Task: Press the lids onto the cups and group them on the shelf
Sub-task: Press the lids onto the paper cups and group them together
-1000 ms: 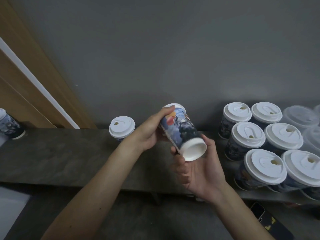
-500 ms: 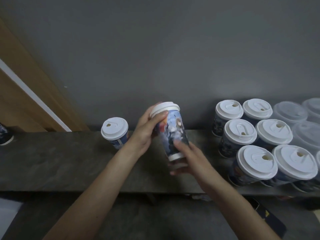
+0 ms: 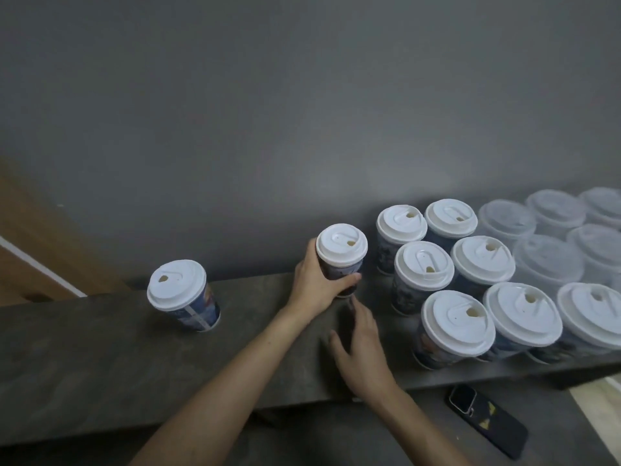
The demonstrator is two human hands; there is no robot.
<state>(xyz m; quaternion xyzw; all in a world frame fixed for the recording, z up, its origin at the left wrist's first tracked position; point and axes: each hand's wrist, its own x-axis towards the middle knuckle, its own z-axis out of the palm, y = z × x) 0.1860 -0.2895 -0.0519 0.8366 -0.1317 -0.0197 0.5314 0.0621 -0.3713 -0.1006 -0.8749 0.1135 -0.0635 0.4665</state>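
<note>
A: Where do we have the cup [image 3: 341,255]?

B: Our left hand [image 3: 314,285] holds it upright, lid on, and the fingers [image 3: 346,280] are wrapped around its lower body. Its long axis is vertical. It is low over the shelf [image 3: 100,348], near the back wall; we cannot tell if the base touches the shelf.

A: And the right hand [image 3: 364,351]?

B: It is at 6 o'clock from the cup, flat and released. It holds nothing, and one fingertip is just beside the cup's base.

A: Which way must we go?

B: To 3 o'clock. The group [image 3: 423,272] of lidded cups stands there, with a narrow gap between it and our cup. The left hand is the nearer one, so we think it should slide the cup across.

A: Any risk?

B: The group is tight, so a push may knock its nearest cup. The shelf's front edge is at 6 o'clock, with a phone [image 3: 487,422] below it. There is open room at 9 o'clock, up to the lone cup [image 3: 181,294].
</note>
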